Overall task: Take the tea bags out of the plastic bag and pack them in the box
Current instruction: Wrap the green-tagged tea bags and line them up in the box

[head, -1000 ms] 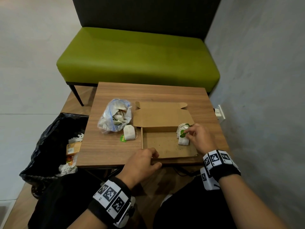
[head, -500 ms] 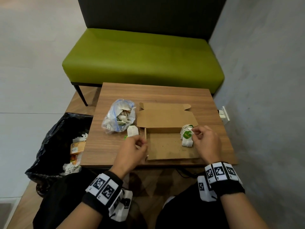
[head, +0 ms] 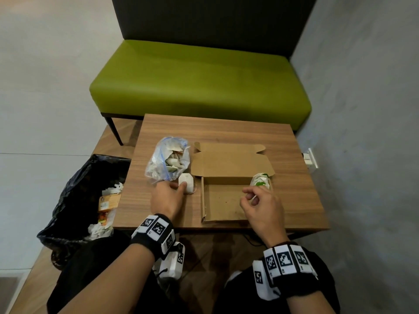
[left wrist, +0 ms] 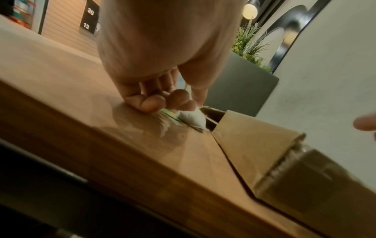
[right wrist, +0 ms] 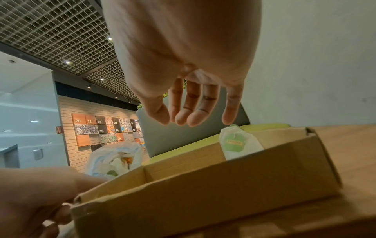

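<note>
An open cardboard box (head: 222,205) lies on the wooden table (head: 226,128), its lid folded back. A few white tea bags with green tags (head: 260,180) stand in its far right corner, also in the right wrist view (right wrist: 238,145). A clear plastic bag (head: 167,162) holding more tea bags lies left of the box. One loose tea bag (head: 188,177) lies between them. My left hand (head: 181,185) pinches its near edge with curled fingers (left wrist: 152,103). My right hand (head: 251,197) hovers over the box with relaxed fingers (right wrist: 193,119) and holds nothing.
A black rubbish bag (head: 79,189) with scraps stands on the floor left of the table. A green bench (head: 199,87) sits behind the table. A grey wall with a socket (head: 309,159) runs close along the right side.
My left hand moved from the box's front edge leftward and forward onto the loose tea bag. My right hand let go of the tea bags in the box and drew back a little.
</note>
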`<state>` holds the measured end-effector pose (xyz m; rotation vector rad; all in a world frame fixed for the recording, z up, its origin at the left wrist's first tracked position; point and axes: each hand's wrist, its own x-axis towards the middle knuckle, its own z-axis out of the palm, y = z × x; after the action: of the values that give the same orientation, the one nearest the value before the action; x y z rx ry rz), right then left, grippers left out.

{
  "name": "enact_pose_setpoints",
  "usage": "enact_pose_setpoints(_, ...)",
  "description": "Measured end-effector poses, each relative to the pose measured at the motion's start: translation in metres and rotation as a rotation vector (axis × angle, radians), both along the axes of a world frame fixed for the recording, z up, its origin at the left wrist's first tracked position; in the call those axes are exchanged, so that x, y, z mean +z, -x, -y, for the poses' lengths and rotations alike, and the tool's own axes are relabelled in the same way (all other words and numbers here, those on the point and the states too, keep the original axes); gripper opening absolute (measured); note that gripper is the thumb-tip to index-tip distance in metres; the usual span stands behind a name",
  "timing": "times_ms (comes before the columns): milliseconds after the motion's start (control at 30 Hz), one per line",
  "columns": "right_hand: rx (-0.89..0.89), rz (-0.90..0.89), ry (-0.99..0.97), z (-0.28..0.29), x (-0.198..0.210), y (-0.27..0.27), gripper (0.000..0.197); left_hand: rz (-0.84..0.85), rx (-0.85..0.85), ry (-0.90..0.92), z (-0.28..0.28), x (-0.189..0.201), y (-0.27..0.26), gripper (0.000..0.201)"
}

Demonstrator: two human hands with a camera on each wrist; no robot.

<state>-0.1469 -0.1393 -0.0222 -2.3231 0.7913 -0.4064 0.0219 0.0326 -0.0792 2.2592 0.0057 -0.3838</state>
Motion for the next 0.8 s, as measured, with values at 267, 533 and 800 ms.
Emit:
enact_pose_setpoints(267, 0.085, -0.024, -0.036, -0.027, -0.001, -0.003, 0.017, 0.025, -0.007, 0.052, 0.000, 0.002, 0.009, 0.013)
enact_pose_setpoints(533, 0.203, -0.152, 0.009, -0.061, 0.001, -0.031, 0.019, -0.012, -0.059, -0.073, 0.001, 0.002, 0.007, 0.031)
enact_pose_setpoints(800, 0.230, -0.177, 0.008, -0.072, -0.002, -0.034, 0.017, 0.032, -0.095, -0.144, 0.002, 0.002, 0.011, 0.007)
